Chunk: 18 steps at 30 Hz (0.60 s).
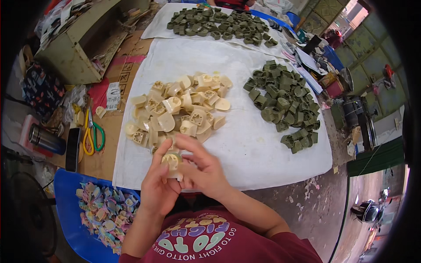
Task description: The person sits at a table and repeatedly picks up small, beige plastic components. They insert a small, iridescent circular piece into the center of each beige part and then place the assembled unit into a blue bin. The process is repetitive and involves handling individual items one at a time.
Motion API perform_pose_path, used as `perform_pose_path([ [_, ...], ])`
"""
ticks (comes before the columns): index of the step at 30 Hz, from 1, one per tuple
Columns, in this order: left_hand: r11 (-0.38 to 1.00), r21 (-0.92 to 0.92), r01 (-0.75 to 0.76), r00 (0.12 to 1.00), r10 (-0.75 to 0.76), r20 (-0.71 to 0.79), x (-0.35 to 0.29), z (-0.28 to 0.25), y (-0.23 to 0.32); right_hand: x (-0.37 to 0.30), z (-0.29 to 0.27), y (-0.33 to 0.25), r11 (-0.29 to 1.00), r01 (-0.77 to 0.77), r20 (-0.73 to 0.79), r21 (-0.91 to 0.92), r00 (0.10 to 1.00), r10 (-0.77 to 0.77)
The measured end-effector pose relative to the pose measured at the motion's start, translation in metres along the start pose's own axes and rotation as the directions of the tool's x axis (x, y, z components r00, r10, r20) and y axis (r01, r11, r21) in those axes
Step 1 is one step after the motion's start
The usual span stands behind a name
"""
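Close to my body, at the near edge of the white cloth [245,162], both hands are closed around a small cream plastic piece [171,161]. My left hand [155,190] cradles it from the left, thumb against its side. From the right, the fingers of my right hand [205,171] press on it. A greenish edge shows along its top, though I cannot tell whether that is a second part. Just beyond my hands lies a heap of cream plastic pieces [166,122], rounded at one end, some showing hollow, ribbed insides.
Dark green hollow pieces [283,104] are heaped on the right, with another green heap [197,28] at the far end. Yellow-and-green-handled scissors [89,136], a phone [73,149] and a flask [47,139] lie left. A blue tub [70,219] holds pastel pieces [107,215].
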<state>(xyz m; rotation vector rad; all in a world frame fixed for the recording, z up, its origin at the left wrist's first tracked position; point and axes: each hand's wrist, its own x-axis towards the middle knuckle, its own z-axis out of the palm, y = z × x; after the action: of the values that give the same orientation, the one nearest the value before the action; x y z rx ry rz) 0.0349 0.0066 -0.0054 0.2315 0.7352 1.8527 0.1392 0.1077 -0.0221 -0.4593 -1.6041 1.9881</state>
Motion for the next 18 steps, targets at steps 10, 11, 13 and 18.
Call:
perform_pose_path([
  [10, 0.874, 0.461, -0.155, 0.969, 0.226, -0.102, 0.001, 0.009, -0.005, 0.013, 0.005, 0.009, 0.954, 0.239, 0.176, -0.179, 0.962, -0.208],
  [11, 0.868, 0.473, -0.150, 0.967, 0.228, -0.111, 0.002, 0.007, -0.004, 0.013, 0.009, 0.009, 0.930, 0.274, 0.161, -0.247, 0.958, -0.239],
  [13, 0.909, 0.372, -0.190, 0.966, 0.240, -0.092, 0.001, 0.013, -0.002, 0.013, 0.011, -0.002, 0.968, 0.131, 0.165, -0.212, 0.981, -0.097],
  [18, 0.874, 0.446, -0.192, 0.966, 0.249, -0.072, 0.003, -0.002, -0.001, 0.007, 0.006, -0.003, 0.937, 0.173, 0.283, -0.305, 0.956, -0.084],
])
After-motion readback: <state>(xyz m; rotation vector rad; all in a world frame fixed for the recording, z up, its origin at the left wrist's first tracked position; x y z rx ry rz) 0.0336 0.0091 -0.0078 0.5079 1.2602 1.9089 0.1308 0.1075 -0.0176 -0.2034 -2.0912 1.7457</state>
